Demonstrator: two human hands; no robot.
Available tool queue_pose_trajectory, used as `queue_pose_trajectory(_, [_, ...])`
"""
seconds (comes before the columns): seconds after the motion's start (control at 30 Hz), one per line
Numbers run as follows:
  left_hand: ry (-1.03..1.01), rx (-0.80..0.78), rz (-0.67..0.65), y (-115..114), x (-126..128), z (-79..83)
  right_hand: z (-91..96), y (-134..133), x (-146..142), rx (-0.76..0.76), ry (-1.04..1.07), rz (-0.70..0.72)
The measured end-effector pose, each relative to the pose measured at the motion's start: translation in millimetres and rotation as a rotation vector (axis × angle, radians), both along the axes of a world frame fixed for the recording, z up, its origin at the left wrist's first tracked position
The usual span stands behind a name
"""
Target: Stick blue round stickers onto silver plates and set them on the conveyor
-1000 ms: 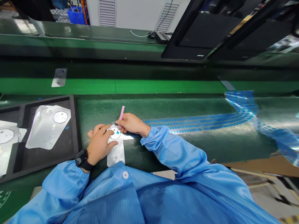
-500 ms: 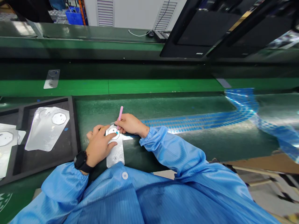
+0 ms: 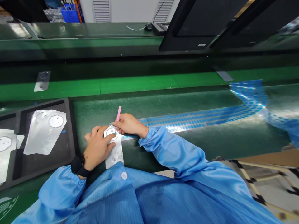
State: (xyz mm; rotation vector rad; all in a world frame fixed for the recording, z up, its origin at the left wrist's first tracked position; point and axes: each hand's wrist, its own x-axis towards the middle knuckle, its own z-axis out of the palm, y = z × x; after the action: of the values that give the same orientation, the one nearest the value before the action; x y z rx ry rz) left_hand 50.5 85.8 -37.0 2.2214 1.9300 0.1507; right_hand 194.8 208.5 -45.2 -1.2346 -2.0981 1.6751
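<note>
On the green bench in front of me lies a thin silver plate [image 3: 116, 154] with a white octagonal patch [image 3: 109, 132] at its far end. My left hand [image 3: 97, 143] holds the plate from the left, its index fingertip pressed on the patch and its thumb across the metal. Pinched in my right hand [image 3: 129, 123] is a slim pink pen-like tool [image 3: 118, 114], tilted, its lower end near a small blue dot by my left index fingertip. Whether the tool has two prongs cannot be made out. A clear strip of blue round stickers [image 3: 187, 120] runs rightward from behind my right wrist.
At left, a black tray [image 3: 70, 130] carries stacked silver plates [image 3: 43, 137] in its compartments. Another plate [image 3: 42, 81] lies farther back. Black monitors [image 3: 187, 34] hang over the bench at upper right. The sticker strip bends away at far right.
The view has shifted slightly, so the background sits a little differently. Both hands keep nearly the same pose on the plate, with the pink tool still by the blue dot.
</note>
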Motion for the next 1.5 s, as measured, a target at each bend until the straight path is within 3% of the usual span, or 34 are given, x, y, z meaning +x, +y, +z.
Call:
queue_pose_trajectory(0.27, [0.076,-0.01,-0.018,1,-1,3.5,-0.5,8,3,-0.367,0.242,-0.209])
queue_pose_trajectory(0.8, [0.07,0.047,-0.014,2,-3,-0.6,1.6,8,5,-0.398,0.322,-0.205])
queue_pose_trajectory(0.93, [0.02,0.031,0.011,5,-1,-1.4,1.5,10,6,-0.479,0.354,-0.216])
queue_pose_trajectory(1.03, [-0.081,-0.054,0.093,12,0,6.7,-0.3,14,9,-0.593,0.435,-0.22])
queue_pose_trajectory(1.13, [-0.23,-0.103,0.121,33,-5,29.6,-5.5,22,14,-0.706,0.565,-0.256])
queue_pose_trajectory(1.23, [-0.248,-0.022,0.139,81,-24,63.5,-11.6,29,16,-0.787,0.675,-0.27])
queue_pose_trajectory(1.33, [-0.171,0.091,0.217,149,-53,97.5,-15.8,30,15,-0.826,0.701,-0.236])
queue_pose_trajectory(1.4, [-0.016,0.145,0.284,192,-72,117.8,-17.5,30,14,-0.841,0.7,-0.22])
queue_pose_trajectory(1.5, [0.123,0.21,0.384,221,-95,142.3,-19.5,30,14,-0.845,0.709,-0.2])
